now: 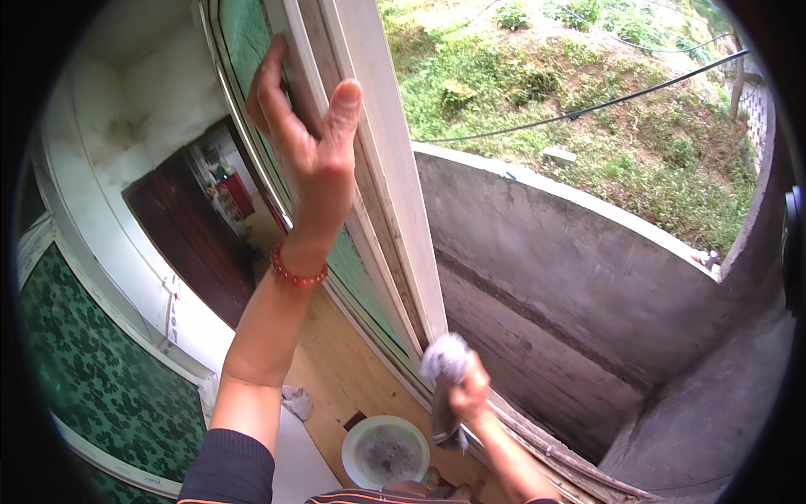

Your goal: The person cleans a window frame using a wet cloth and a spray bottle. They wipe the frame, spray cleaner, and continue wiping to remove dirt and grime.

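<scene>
My left hand (308,132), with a red bead bracelet (296,272) at its wrist, rests high on the edge of a sliding window sash (371,252) with a pale frame and greenish glass. Its fingers lie behind the sash edge and its thumb points up in front. Lower right, my right hand (472,390) is closed around a bunched grey cloth (446,359), slightly blurred, at the bottom corner of the window frame. Part of the cloth hangs below the hand. Beneath, a round basin (385,452) holds dark, cloudy water.
A crumpled white cloth (297,402) lies near a wooden board surface (327,340). Outside stands a concrete wall (535,208), with a black cable (604,104) and a grassy slope beyond. At left are a green patterned pane (107,378) and a dark door (189,233).
</scene>
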`<state>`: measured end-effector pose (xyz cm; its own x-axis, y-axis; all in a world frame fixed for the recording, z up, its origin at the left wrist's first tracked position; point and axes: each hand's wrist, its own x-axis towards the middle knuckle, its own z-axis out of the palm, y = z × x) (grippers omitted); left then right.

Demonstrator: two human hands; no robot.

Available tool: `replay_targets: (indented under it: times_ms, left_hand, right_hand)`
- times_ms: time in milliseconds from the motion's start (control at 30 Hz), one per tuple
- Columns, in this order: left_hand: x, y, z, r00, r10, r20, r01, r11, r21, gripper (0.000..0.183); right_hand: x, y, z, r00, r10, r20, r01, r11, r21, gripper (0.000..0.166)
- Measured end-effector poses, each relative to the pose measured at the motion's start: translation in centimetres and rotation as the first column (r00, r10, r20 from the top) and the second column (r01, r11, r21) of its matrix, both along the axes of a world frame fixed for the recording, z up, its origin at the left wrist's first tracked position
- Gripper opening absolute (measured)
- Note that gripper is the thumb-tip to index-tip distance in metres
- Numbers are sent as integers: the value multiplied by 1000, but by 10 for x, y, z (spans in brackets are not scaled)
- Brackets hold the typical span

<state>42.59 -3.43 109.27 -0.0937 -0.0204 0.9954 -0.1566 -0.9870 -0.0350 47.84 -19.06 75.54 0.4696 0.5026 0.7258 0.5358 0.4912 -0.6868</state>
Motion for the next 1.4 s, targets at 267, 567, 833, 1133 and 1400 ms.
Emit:
replay_targets:
  times_ms: [267,567,833,1133,1400]
  left_hand:
    - [-14,-12,-8,985,167,-49,-169,985,-31,63]
    - [-6,-29,-11,994,89,-59,-94,992,-78,62]
    - [-14,-14,-12,967,225,-119,-229,973,-20,65]
    - [-8,-7,-7,996,-63,-65,60,997,-46,49]
    - [-17,-18,-13,975,141,-173,-161,981,-107,54]
  right_hand:
    - [132,97,452,338,920,197,-848,207,489,54]
    - [124,149,634,744,652,147,-660,682,313,56]
    - [103,175,495,650,754,-98,-721,652,235,57]
    - [79,125,118,831,480,-280,-533,832,-156,59]
    - [43,90,-100,627,233,-743,-614,735,-288,61]
